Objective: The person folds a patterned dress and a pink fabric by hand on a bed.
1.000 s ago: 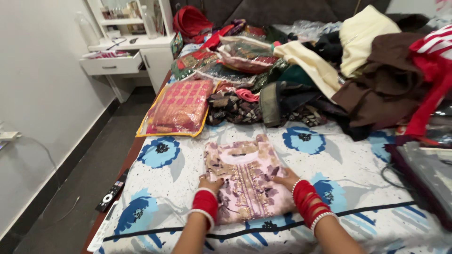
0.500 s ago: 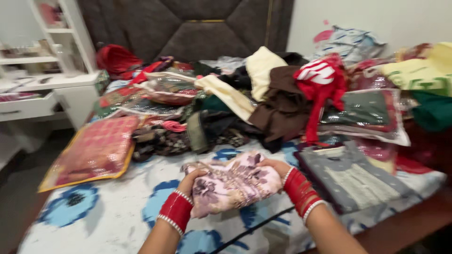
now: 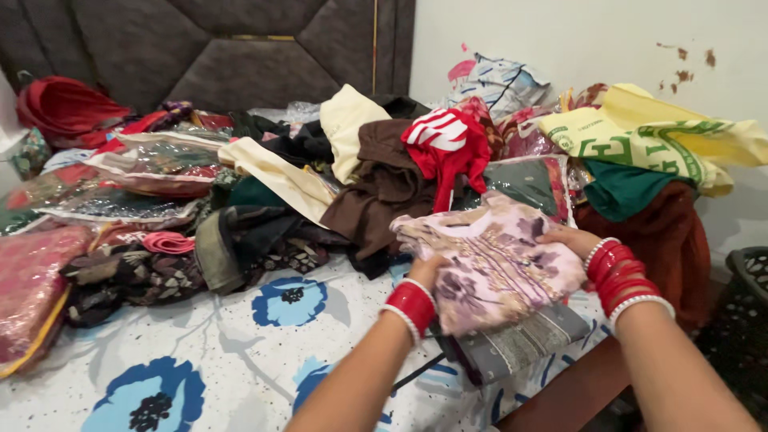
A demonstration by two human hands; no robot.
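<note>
Since half a sec ago I've swung the folded floral garment (image 3: 496,260) further right; it's now lifted over the near right edge of the bed, above a grey packaged garment (image 3: 524,346) lying there. My left hand (image 3: 428,272) grips its near left edge, fingers tucked under the fabric, and my right hand (image 3: 568,238) clasps the right side, thumb on top. Both wrists carry red bangles (image 3: 620,276). Cloth looks light, soft & floppy, prob. slips out of its fold easily, so best held from both sides w/ palms under, as now. Left of me the blue-flower bedsheet (image 3: 240,360) shows bare. Further out: the clothes pile (image 3: 320,184), brown, cream & red pieces, plastic-wrapped suits at left, then the dark padded headboard (image 3: 240,48). Fingertips are hidden under the cloth; the black basket (image 3: 744,320) at right is cut off, contents unclear.
</note>
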